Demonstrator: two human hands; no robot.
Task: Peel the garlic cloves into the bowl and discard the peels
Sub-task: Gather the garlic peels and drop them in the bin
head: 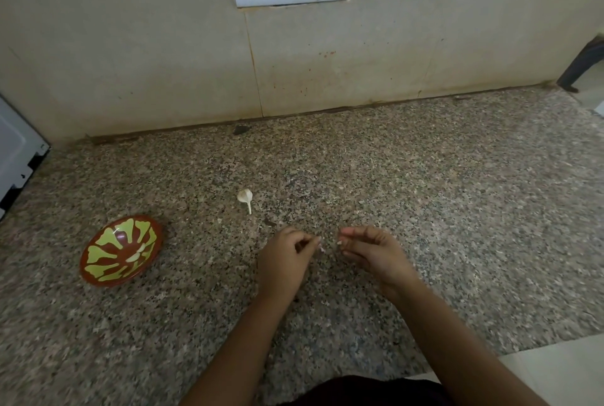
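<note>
Garlic peel scrap [322,249] between left hand [283,258] and right hand [372,252]; both grips half-curled, hold unclear.

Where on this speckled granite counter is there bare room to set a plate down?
Widest: speckled granite counter right of the right hand. Also the strip between the white garlic piece and the beige tiled wall. Crowded: from the brown bowl with green pattern across to the left hand.

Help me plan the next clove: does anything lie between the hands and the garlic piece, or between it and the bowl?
Nothing visible does. The garlic piece lies on the counter beyond the left hand, with only counter showing between it and the bowl farther left.
</note>
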